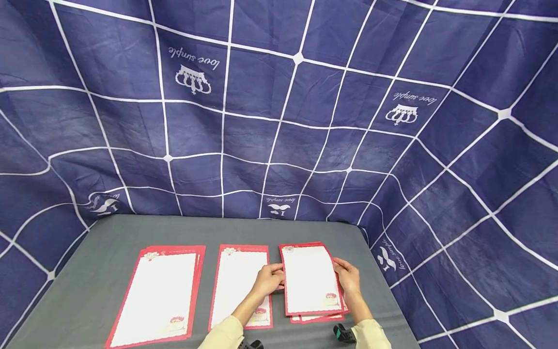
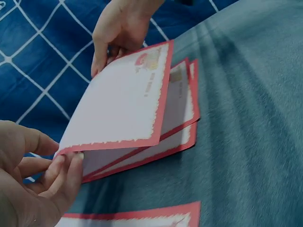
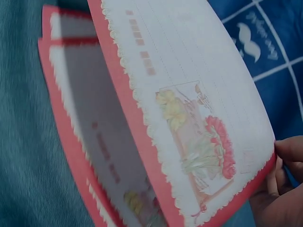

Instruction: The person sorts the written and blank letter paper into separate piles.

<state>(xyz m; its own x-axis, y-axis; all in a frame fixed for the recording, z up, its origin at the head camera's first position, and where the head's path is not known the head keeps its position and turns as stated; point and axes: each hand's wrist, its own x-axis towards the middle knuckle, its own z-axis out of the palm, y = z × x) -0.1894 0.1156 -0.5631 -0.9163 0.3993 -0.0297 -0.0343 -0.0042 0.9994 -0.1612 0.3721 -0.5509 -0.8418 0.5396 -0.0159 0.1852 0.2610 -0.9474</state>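
Observation:
Both hands hold a red-bordered sheet of paper (image 1: 310, 280) by its two long sides, raised over the right-hand pile. My left hand (image 1: 267, 280) pinches its left edge between thumb and fingers; my right hand (image 1: 349, 278) grips the opposite edge. The left wrist view shows the sheet (image 2: 118, 99) bowed, with a gap above the lower sheets (image 2: 182, 132). Flowers are printed near one corner of the held sheet (image 3: 184, 109), seen close in the right wrist view. Part of the lower sheets is hidden beneath it.
A similar red-bordered sheet (image 1: 235, 278) lies in the middle of the grey table (image 1: 244, 230), partly under my left forearm. Farther left sits a slightly uneven stack of such sheets (image 1: 157, 295). A blue checked cloth (image 1: 261, 140) hangs behind and to the sides.

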